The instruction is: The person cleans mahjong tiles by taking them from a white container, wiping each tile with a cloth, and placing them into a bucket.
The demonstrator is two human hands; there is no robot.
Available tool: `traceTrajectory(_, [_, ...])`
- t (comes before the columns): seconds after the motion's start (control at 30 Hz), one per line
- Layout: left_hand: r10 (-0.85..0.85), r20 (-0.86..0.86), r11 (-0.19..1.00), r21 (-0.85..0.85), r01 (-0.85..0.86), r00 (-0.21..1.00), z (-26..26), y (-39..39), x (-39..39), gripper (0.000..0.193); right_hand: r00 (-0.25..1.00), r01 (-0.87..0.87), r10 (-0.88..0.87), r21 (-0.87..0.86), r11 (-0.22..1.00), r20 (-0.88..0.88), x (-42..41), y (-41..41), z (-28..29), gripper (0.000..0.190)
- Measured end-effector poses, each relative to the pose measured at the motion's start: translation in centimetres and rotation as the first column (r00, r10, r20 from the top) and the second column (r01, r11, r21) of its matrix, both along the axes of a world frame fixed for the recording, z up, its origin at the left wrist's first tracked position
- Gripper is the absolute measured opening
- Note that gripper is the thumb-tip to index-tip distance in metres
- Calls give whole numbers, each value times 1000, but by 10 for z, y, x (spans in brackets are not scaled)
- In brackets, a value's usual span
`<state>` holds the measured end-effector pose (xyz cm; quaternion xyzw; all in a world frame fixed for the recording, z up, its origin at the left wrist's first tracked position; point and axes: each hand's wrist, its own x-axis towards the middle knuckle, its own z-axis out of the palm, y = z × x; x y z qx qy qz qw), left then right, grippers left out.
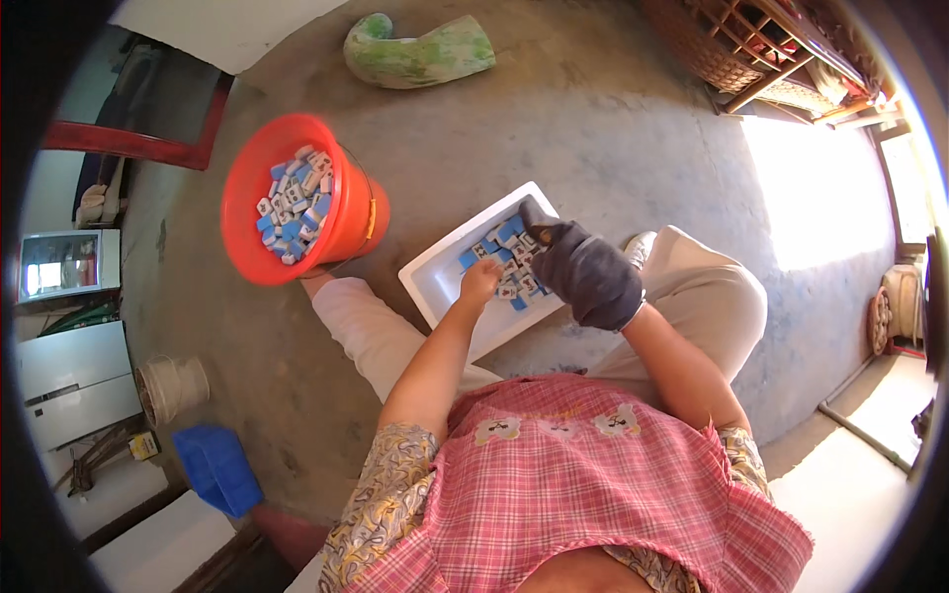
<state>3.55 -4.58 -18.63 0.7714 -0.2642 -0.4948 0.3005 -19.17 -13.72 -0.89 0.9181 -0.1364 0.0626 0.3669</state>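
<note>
A white rectangular tray [445,293], apparently foam, lies on the floor between my legs. Inside it are many mahjong tiles [511,289], some showing printed faces and others blue backs. My left hand [482,282] is bare, its fingers curled at the near left side of the tiles; whether it pinches one is hidden. Over the right part of the tray is my right hand [589,278], covered by a dark glove or cloth that hides the fingers. A red plastic bucket [363,215], tilted in view, holds many more blue and white mahjong tiles [296,196].
A large green winter melon or gourd [419,55] lies on the concrete floor [593,111] ahead. Wicker and wooden furniture [749,55] stands at the upper right. To the left are a pale bucket [174,385], a blue plastic basket [219,471] and a white cabinet [78,378].
</note>
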Motion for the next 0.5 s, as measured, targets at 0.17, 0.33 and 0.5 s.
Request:
traceTrajectory(0.17, [-204,236,978,-2,210,950,0,-37,-20,45,995,68,-22,483,873,-99,4,26,-5,28])
traceTrajectory(0.33, [-281,355,942,-76,327,892,22,-58,-29,58,979,-98,-197,965,-244,49,-3,30,36,20])
traceTrajectory(0.5, [-235,374,971,39,238,897,35,-72,-38,59,986,-168,96,742,649,139,-5,55,-49,20])
